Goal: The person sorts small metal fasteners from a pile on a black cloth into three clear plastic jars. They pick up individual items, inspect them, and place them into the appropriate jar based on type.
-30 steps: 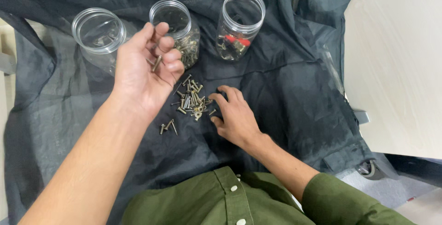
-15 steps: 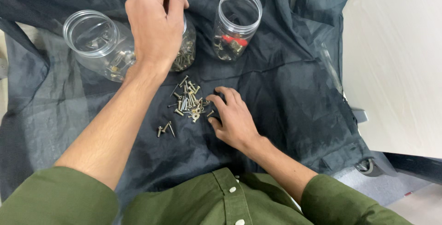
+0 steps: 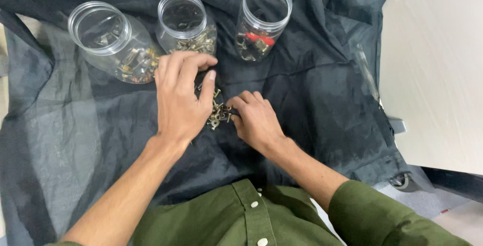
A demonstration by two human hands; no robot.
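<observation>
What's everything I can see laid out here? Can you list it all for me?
clear plastic jars: three, lidless, in a row at the top of the cloth; the left one lies tilted.
jar contents: brassy screws in the left and middle jars; metal bits with a red piece in the right jar.
pile of screws: one small heap, brass and grey, mid-cloth between the hands.
dark cloth: one, black-grey, wrinkled, covering the work surface.
pale tabletop: one, cream, at the right.
green shirt: one, olive, buttoned, bottom edge.
left hand: palm down over the pile, fingers curled.
right hand: fingertips at the pile's right edge.
</observation>
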